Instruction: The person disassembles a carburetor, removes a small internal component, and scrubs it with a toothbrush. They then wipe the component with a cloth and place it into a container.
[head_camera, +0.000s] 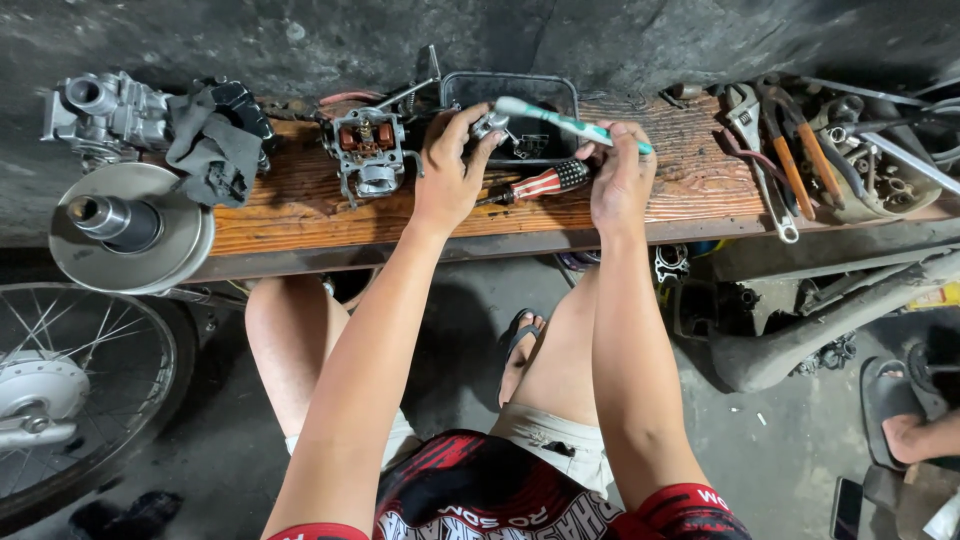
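Note:
My left hand (452, 160) grips a small silver metal part (489, 124) above a wooden plank bench (300, 200). My right hand (620, 172) holds a white and teal toothbrush (565, 122), its head lying against the metal part. Just behind the hands sits a dark rectangular tray (510, 95). A screwdriver with a red and white striped handle (545, 182) lies on the plank between my hands. To the left of my left hand stands an open carburetor body (368, 150).
A second carburetor (105, 110), a dark rag (215, 140) and a round metal pulley (130, 225) sit at the bench's left. Pliers with orange handles (795, 150) and a wrench (755, 150) lie right. A spoked wheel (80, 380) stands lower left; another person's sandalled foot (915, 425) lower right.

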